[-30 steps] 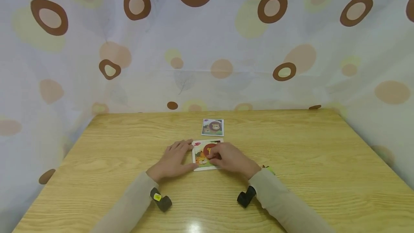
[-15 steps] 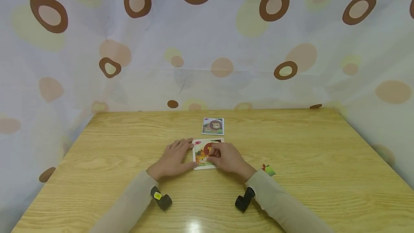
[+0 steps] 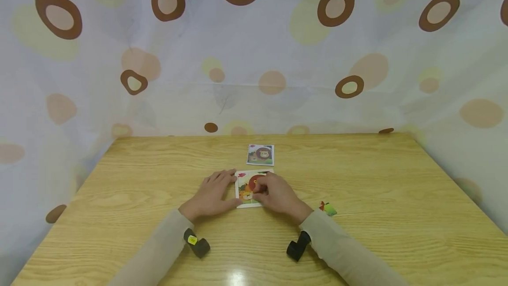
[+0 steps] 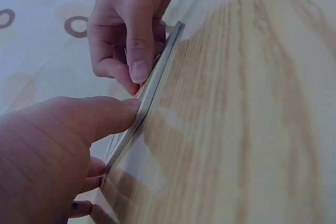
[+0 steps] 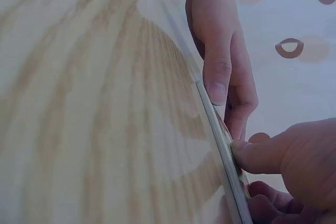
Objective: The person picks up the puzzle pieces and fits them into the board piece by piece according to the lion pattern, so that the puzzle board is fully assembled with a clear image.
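Observation:
A white-framed jigsaw puzzle with a lion picture lies flat on the table. My left hand rests at its left side, thumb on the near corner and fingers by the far corner. In the left wrist view the thumb touches the frame's near edge. My right hand is over the puzzle's right half, thumb and index finger pinching a small puzzle piece, mostly hidden by the fingers. A loose puzzle piece, green and red, lies right of the puzzle, near the right wrist.
A square picture card with a similar lion scene lies just beyond the puzzle. The wooden table reaches back to a patterned curtain. Black wrist cameras sit on both sleeves.
My right hand has shifted slightly left and toward me over the puzzle, and its wrist has uncovered more of the loose piece. My left hand stays in place.

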Action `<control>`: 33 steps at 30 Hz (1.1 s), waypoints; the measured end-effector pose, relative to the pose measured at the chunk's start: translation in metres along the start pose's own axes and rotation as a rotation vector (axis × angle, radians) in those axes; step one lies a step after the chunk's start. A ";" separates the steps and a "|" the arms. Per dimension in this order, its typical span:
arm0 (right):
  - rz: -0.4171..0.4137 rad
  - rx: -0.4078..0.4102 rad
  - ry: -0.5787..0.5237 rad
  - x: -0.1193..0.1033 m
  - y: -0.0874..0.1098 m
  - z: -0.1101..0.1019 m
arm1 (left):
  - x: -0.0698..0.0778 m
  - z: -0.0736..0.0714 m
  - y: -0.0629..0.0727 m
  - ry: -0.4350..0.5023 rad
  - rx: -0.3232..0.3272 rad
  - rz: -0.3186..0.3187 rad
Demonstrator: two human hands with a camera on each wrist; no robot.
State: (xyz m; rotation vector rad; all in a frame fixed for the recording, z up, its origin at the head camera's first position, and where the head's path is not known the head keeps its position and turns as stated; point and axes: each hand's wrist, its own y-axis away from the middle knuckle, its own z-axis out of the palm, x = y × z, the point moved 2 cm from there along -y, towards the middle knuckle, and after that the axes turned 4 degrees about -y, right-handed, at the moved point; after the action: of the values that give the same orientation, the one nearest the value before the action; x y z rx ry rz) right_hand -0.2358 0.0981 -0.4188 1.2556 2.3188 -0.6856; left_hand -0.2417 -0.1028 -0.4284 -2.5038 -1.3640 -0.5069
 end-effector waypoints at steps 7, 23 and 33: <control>0.025 0.015 0.000 -0.002 -0.001 0.001 | 0.000 -0.001 0.000 -0.002 0.001 0.000; -0.080 -0.096 -0.067 -0.003 0.017 -0.010 | -0.002 0.000 0.000 -0.006 -0.005 0.004; -0.074 -0.052 -0.217 0.016 0.028 -0.022 | -0.003 0.000 0.000 -0.023 -0.022 0.030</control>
State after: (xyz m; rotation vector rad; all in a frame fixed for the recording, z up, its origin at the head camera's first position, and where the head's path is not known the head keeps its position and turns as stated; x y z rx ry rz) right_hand -0.2229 0.1349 -0.4169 1.0224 2.1983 -0.7420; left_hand -0.2434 -0.1049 -0.4299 -2.5513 -1.3342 -0.4906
